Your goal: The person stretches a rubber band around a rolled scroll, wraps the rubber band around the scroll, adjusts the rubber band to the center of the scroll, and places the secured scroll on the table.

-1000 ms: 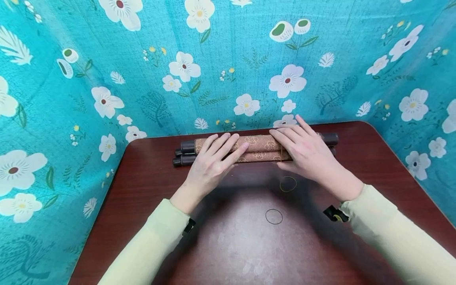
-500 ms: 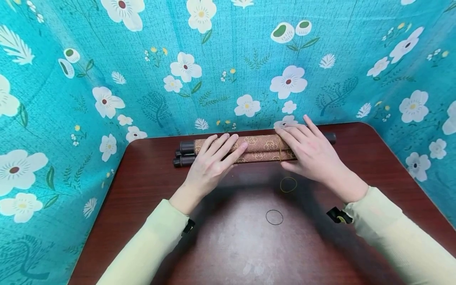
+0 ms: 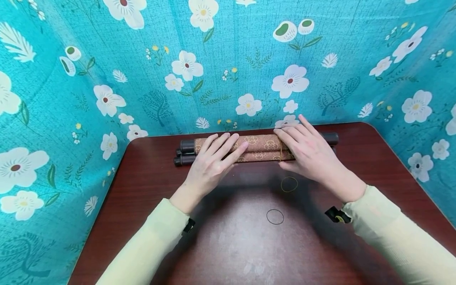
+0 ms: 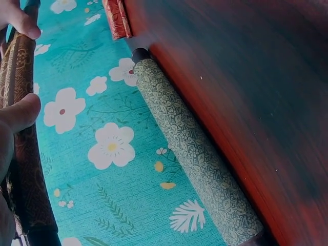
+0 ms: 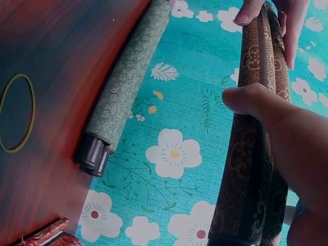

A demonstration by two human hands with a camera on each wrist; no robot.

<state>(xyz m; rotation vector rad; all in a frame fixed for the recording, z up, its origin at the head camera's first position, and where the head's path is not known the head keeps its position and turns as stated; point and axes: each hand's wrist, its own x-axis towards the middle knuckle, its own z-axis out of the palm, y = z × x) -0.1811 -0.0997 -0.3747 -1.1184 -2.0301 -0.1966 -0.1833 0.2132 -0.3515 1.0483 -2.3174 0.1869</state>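
Note:
In the head view a bundle of brown, gold-patterned scrolls (image 3: 254, 143) with dark rod ends lies across the far part of the table. My left hand (image 3: 211, 166) holds its left half, fingers laid over the top. Toward its right end, my right hand (image 3: 310, 150) grips the bundle, with the index finger raised. A thin rubber band (image 3: 280, 152) circles the scrolls beside the right fingers. Both wrist views show thumbs pressed on brown scrolls (image 4: 33, 179); the other fingers are mostly hidden behind.
Two loose rubber bands, one yellowish (image 3: 289, 184) and one dark (image 3: 275, 216), lie on the reddish-brown table (image 3: 142, 198). A blue floral cloth (image 3: 221, 67) hangs behind. The wrist views also show a grey-green scroll (image 5: 128, 82) and red patterned pieces (image 4: 115, 18).
My right hand slid a little to the right along the scrolls, then slightly back left. More of the band around them shows than at first. The left hand stayed in place.

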